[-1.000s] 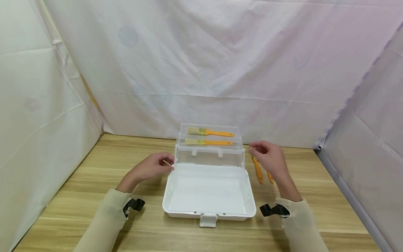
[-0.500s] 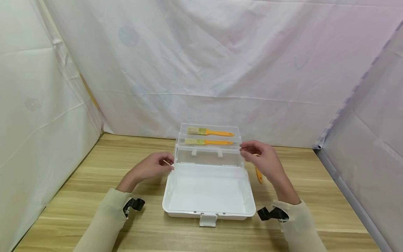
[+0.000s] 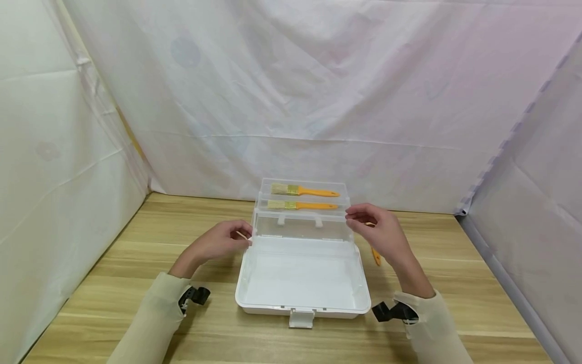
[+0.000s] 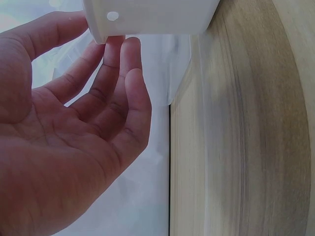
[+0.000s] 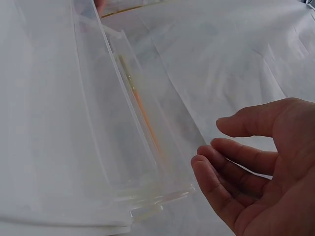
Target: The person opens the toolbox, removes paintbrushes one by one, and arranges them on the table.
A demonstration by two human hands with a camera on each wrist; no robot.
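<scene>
A white storage box stands open on the table, its clear trays raised behind the white base. Two paintbrushes with orange handles lie in the trays: a rear brush and a front brush. My left hand is at the box's rear left corner; in the left wrist view, thumb and fingertips pinch the white corner. Close to the trays' right side, my right hand has loosely bent fingers. The right wrist view shows a gap between them and the trays.
Behind the right hand, an orange brush handle shows on the wooden table, the rest of it mostly hidden. A latch hangs at the box's front. White cloth hangs around the back and sides.
My right hand has moved left and slightly down to the trays' side, then stayed there. It now covers more of the brushes on the table. The left hand keeps its place.
</scene>
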